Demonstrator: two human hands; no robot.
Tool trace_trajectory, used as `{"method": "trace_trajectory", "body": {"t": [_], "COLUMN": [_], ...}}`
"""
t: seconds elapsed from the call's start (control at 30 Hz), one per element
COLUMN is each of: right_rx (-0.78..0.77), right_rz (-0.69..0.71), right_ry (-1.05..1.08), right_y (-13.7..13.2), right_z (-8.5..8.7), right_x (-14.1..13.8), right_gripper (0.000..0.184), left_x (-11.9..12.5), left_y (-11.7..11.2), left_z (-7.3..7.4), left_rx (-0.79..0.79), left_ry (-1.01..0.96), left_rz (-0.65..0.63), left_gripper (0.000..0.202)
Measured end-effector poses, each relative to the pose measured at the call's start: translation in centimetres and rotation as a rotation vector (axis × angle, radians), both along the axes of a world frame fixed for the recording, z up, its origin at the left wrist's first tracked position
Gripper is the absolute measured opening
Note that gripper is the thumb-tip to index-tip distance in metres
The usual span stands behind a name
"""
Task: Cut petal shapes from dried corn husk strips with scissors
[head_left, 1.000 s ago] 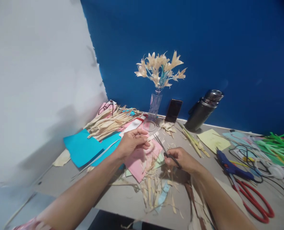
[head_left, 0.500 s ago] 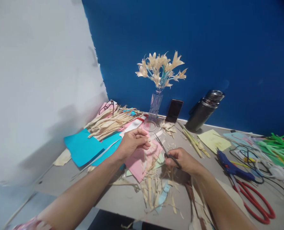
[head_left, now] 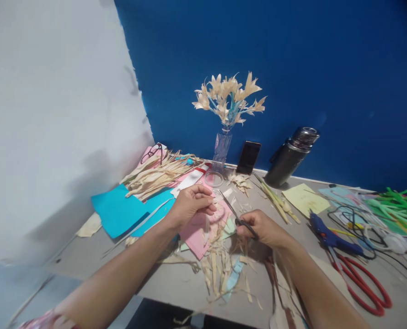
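My left hand [head_left: 194, 201] is closed in a pinch above a pink sheet [head_left: 195, 234]. A short bit of a pale strip [head_left: 216, 193] shows at its fingertips, mostly hidden by them. My right hand [head_left: 260, 227] grips the black-handled scissors [head_left: 246, 227], fingers wrapped round the handles. The blades point up and left, their tips close to my left fingertips. Cut straw-coloured scraps [head_left: 220, 269] and a light blue scrap [head_left: 234, 276] lie on the table below both hands. A ring of clear tape [head_left: 213, 179] rests just beyond my left hand.
Dried husk strips [head_left: 158, 176] and blue sheets [head_left: 116, 208] lie left. Behind stand a clear vase [head_left: 221, 153] of husk flowers [head_left: 229, 98], a phone [head_left: 249, 157] and a dark flask [head_left: 289, 160]. On the right are a blue glue gun [head_left: 334, 237] and red-handled scissors [head_left: 364, 283].
The pale strip that stretched between my left fingers and the scissor blades now shows much less. Both hands stay nearly in place; the whole view has shifted slightly.
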State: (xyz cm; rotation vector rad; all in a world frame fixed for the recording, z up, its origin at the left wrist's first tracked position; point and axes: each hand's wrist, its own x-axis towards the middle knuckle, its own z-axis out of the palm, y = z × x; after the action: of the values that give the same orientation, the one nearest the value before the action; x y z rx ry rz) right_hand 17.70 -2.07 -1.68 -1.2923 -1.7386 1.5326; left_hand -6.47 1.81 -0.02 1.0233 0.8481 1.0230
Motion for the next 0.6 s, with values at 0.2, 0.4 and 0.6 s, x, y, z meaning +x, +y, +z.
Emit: {"method": "trace_trajectory", "body": {"t": [0.2, 0.4, 0.6], "right_rx": [0.009, 0.024, 0.032], "right_rz": [-0.012, 0.002, 0.005], "right_ry": [-0.012, -0.013, -0.018], "right_y": [0.0, 0.0, 0.0], "right_z": [-0.1, -0.2, -0.1], "right_x": [0.0, 0.0, -0.1], "right_gripper": [0.044, 0.046, 0.047], "left_x": [-0.5, -0.1, 0.3], "left_y": [0.4, -0.5, -1.0], "left_z": [-0.4, 0.1, 0.3], "left_rx": [-0.101, -0.106, -0.078], "left_ry": [-0.081, -0.013, 0.033], "left_rz": [0.013, -0.060, -0.079], "left_gripper": [0.026, 0.025, 0.028]}}
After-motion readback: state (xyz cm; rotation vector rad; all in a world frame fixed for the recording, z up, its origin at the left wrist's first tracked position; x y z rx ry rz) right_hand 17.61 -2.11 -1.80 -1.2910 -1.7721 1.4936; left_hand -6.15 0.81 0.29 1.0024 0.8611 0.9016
